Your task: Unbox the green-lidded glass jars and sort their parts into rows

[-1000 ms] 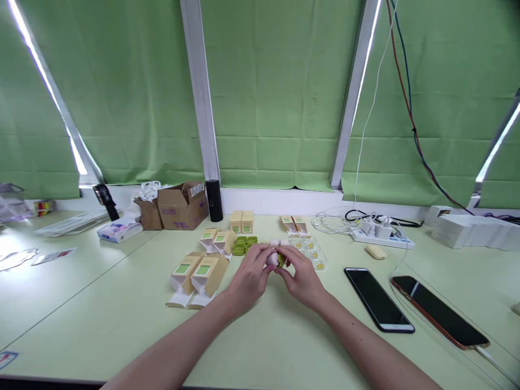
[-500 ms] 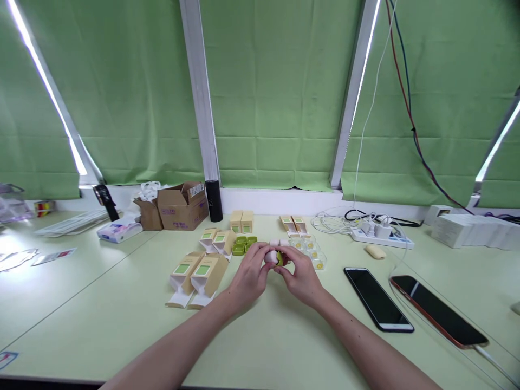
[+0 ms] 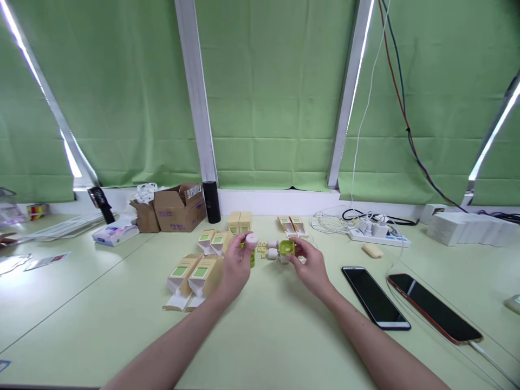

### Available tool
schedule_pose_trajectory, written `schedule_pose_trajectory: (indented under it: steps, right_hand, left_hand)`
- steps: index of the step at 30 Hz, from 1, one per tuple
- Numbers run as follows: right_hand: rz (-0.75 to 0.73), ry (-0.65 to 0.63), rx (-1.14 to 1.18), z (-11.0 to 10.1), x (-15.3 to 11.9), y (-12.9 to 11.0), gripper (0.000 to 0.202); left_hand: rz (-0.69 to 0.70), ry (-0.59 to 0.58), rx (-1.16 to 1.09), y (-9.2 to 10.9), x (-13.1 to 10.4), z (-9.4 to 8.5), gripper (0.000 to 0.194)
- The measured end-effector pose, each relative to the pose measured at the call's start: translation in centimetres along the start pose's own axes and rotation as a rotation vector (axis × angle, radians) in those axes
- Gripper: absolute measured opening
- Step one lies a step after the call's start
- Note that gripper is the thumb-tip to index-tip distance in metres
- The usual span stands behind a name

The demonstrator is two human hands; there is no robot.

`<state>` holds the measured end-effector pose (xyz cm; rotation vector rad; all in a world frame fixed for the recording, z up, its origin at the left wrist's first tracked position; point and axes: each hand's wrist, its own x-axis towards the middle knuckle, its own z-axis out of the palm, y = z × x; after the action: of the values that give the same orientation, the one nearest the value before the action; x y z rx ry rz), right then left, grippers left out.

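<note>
My left hand (image 3: 238, 264) grips a small pale pink-white cylindrical piece (image 3: 252, 239) between thumb and fingers. In my right hand (image 3: 310, 265) is a small green square cup (image 3: 286, 247), its hollow facing me. Between the hands lie pale cylindrical pieces (image 3: 272, 253) and small yellow pieces (image 3: 262, 249) on the table. Behind my left fingers, another green cup (image 3: 252, 259) shows in part. Open cream boxes with green labels (image 3: 205, 271) lie left of my left hand. My right hand hides most of what lies behind it.
Two phones (image 3: 376, 297) lie to the right, one with a cable (image 3: 487, 357). A power strip (image 3: 379, 235) with tangled white cords stands at the back. A cardboard box (image 3: 179, 208), a black cylinder (image 3: 211, 202) and a tissue pack (image 3: 116, 232) stand back left.
My hands were together around the green and pale pieces. Now they are apart, the pale piece in the left and the green cup in the right. The view has shifted slightly.
</note>
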<state>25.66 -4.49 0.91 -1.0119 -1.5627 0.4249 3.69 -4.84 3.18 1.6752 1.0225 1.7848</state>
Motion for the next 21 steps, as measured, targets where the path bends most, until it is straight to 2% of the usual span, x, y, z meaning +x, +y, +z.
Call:
schedule_pose_trajectory:
  steps: [2,4,8,12,18,21]
  right_hand:
    - [0.040,0.028,0.025,0.0,0.0,0.1,0.040]
    - [0.050,0.023,0.043,0.2,-0.2,-0.2,0.041]
    - [0.009,-0.013,0.033,0.7,-0.6,-1.2,0.038]
    - [-0.032,-0.023,0.011,0.8,-0.9,-1.7,0.035]
    - [0.004,-0.021,0.023,0.7,-0.8,-1.3,0.038]
    - [0.016,-0.015,0.031,0.6,-0.7,-1.3,0.038]
  left_hand:
    - [-0.211,0.006,-0.200,-0.6,0.6,-0.2,0.035]
    - [-0.380,0.022,-0.422,-1.1,1.0,-0.2,0.029]
    - [-0.575,0.095,-0.733,-1.4,1.3,-0.1,0.015]
    - [-0.635,0.115,-0.796,-0.8,1.2,0.0,0.022]
    - [-0.636,0.165,-0.827,-0.5,1.4,0.0,0.028]
    - [-0.614,0.142,-0.806,-0.8,1.4,-0.1,0.028]
